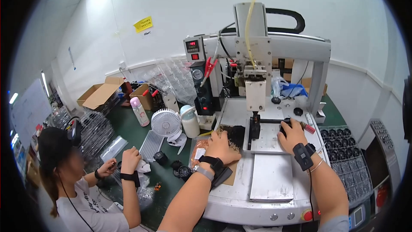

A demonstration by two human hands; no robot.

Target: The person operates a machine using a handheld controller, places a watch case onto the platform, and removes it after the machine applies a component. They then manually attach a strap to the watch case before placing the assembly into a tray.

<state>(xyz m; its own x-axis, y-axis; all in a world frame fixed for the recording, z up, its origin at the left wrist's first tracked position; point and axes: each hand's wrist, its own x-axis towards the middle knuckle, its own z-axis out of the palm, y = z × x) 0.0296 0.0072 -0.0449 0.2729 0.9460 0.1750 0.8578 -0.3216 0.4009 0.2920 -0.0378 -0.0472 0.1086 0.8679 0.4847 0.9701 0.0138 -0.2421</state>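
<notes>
My left hand [221, 149] is over a brown sheet on the machine's left side, thumb spread away from the fingers. Just beyond it lies a heap of small black pieces [236, 135]; no object shows in its grasp. My right hand [293, 136] curls its fingers over a black round part [285, 125] at the right of a metal tray [269, 148]. Between my hands, the white head [256, 95] of a benchtop machine stands above a narrow black fixture [255, 128]. Both wrists wear black strapped devices.
Left of the machine stand a white fan [166, 123], a pale bottle [189, 122] and a pink-capped bottle [139, 111]. A co-worker [81, 180] sits at the left, handling small parts. Trays of black parts [343, 146] lie at the right. A red button [306, 215] is in front.
</notes>
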